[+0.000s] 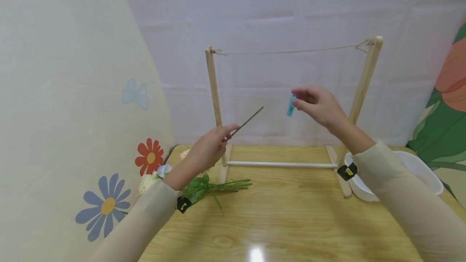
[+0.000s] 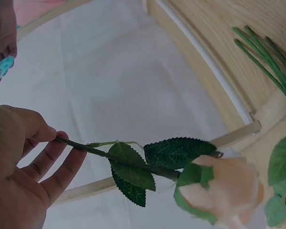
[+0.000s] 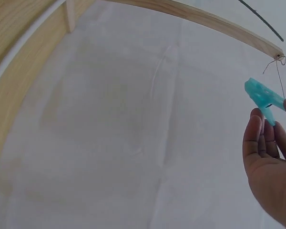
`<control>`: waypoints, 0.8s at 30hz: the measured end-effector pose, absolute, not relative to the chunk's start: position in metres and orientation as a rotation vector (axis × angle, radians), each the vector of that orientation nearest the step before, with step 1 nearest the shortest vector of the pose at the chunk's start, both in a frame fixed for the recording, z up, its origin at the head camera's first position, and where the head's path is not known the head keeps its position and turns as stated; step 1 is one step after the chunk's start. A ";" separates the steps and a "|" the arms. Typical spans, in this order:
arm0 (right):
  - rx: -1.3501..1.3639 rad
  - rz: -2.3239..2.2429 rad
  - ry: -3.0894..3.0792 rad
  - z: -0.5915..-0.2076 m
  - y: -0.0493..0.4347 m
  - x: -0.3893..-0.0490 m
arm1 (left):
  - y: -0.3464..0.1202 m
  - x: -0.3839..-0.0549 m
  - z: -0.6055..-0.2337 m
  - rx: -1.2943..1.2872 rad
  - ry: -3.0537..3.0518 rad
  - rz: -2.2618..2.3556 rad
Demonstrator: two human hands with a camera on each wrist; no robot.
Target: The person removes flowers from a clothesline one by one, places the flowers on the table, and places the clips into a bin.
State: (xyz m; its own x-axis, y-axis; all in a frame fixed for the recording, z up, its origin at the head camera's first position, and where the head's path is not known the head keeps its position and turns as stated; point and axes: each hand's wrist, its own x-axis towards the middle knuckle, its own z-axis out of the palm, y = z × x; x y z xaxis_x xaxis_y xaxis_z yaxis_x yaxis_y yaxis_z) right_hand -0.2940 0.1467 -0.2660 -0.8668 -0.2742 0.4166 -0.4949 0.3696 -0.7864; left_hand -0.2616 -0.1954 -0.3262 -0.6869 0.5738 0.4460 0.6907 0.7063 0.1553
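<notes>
My left hand pinches the stem of a peach artificial rose between thumb and fingers. The bare end of its stem points up and to the right in the head view; in the left wrist view the bloom hangs away from the hand, with dark green leaves along the stem. Higher and to the right, my right hand pinches a turquoise clothespin by its handle ends, thumb on one side and fingers on the other. Both hands are below a thin string.
The string is tied between two wooden posts of a frame with a white bottom rod. Several green-stemmed flowers lie on the table at left. Behind the right forearm stands a white basin. A white cloth hangs behind.
</notes>
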 end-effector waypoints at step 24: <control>0.677 1.533 -2.388 -0.309 0.185 -0.281 | -0.219 -0.242 -0.363 -1.155 -2.393 0.241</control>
State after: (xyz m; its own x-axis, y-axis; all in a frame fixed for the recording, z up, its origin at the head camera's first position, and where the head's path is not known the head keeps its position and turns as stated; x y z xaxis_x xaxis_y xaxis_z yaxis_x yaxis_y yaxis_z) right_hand -0.2812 0.1852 -0.3089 -0.8686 -0.2581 0.4229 -0.4920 0.3487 -0.7977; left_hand -0.2425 -0.2187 -0.3630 -0.5360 0.7748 0.3352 0.6926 0.6306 -0.3502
